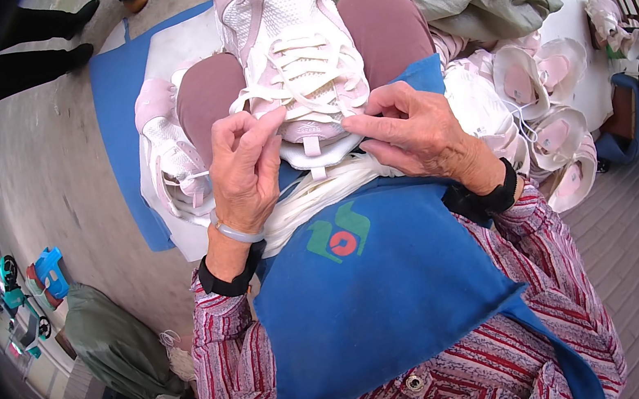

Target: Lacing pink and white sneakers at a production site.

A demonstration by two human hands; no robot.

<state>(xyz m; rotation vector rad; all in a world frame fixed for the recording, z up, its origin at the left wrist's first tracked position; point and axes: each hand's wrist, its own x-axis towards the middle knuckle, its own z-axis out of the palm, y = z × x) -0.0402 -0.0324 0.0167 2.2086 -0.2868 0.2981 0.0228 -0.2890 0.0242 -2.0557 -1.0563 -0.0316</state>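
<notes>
While the left hand point(245, 169) and right hand point(417, 135) pinch white laces point(303, 86) on the pale pink mesh sneaker point(286, 31) at upper centre, unsteady on the knees, a loose lace could slip free.

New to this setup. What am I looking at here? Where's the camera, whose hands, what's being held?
One picture, from a wide fisheye camera on a person's head, looking down at their lap; that is why edges curve. No machine: two bare hands. The left hand and right hand pinch the white laces of a pink and white sneaker resting on the knees, above a blue apron. A bundle of spare white laces lies across the lap. More pink shoes are piled to the right, another shoe on the left.
</notes>
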